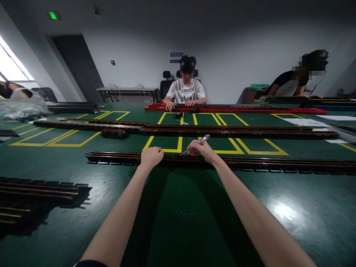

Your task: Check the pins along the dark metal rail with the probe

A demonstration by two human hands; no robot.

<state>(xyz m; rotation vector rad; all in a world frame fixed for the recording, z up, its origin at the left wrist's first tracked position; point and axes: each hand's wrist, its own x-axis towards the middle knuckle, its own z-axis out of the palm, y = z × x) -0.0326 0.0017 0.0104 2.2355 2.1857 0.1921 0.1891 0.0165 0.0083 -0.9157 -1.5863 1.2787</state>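
Note:
A long dark rail (267, 163) with copper-coloured strips lies crosswise on the green table in front of me. My left hand (151, 157) is closed over it left of the middle, its fingers mostly hidden behind the rail. In my right hand (200, 149) is a slim screwdriver (204, 139) with a grey handle, gripped like a pen. Its thin shaft slants down to the left, and the tip is at the rail between my hands. Whether the tip touches the rail is too small to tell.
Beyond lie more long dark rails (236, 131) and a short dark piece (113, 133). Another stack of rails (39, 191) is at near left. Across the table a person (187, 91) works at a red rail (250, 109). A plastic bag (25, 105) sits far left; another person (294, 79) leans at right.

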